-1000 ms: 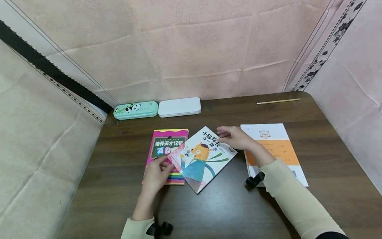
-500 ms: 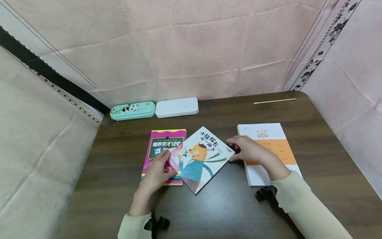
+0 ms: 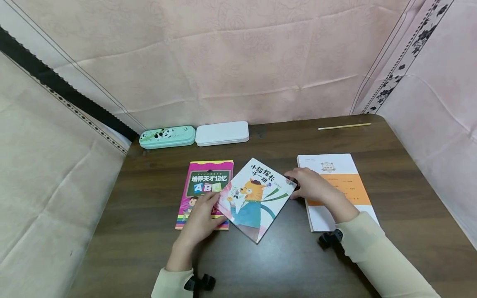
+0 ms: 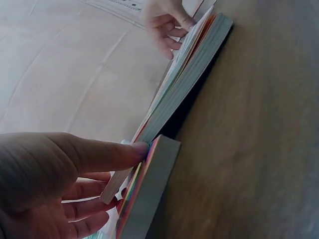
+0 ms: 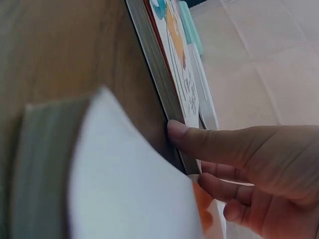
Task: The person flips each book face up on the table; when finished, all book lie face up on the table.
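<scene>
together, left hand (image 3: 201, 217) and right hand (image 3: 312, 188) pinching cat book (image 3: 255, 202), pink book (image 3: 206, 188) partly beneath

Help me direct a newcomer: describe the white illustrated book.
On the brown wooden table, find the left hand and right hand. Between them, the white illustrated book slants, overlapping the flat magenta book. Only its cover shows an orange animal in blue.

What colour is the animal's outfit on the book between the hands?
The outfit on the book is teal-blue, clearest in the head view.
</scene>
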`<state>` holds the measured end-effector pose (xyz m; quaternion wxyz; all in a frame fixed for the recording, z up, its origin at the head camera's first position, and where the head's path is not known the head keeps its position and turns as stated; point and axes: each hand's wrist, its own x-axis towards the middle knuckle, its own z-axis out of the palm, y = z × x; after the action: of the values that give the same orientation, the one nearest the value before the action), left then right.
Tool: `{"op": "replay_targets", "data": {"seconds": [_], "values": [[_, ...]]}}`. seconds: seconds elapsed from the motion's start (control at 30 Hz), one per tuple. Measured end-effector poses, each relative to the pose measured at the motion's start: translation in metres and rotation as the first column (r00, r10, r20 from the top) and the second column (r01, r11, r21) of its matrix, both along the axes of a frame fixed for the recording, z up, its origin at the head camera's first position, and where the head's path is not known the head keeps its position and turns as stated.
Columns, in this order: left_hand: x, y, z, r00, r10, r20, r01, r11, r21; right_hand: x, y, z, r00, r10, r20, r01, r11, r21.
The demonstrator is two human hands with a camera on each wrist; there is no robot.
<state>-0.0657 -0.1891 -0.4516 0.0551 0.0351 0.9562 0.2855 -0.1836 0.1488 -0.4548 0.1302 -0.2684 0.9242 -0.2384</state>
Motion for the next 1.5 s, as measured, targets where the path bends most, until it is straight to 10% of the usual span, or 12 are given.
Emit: {"op": "replay_targets", "data": {"seconds": [0.67, 1.5], "values": [[0.008, 0.034, -0.020, 0.989, -0.108, -0.098, 0.112, 0.993, 0.033, -0.030, 0.007, -0.005, 0.999, 0.009, -0.039, -0.011, 0.999, -0.052], [0.008, 0.042, -0.016, 0.995, -0.100, -0.025, 0.100, 0.995, -0.006, -0.042, -0.006, -0.002, 1.000, 0.020, -0.005, -0.020, 1.000, 0.004]]}}
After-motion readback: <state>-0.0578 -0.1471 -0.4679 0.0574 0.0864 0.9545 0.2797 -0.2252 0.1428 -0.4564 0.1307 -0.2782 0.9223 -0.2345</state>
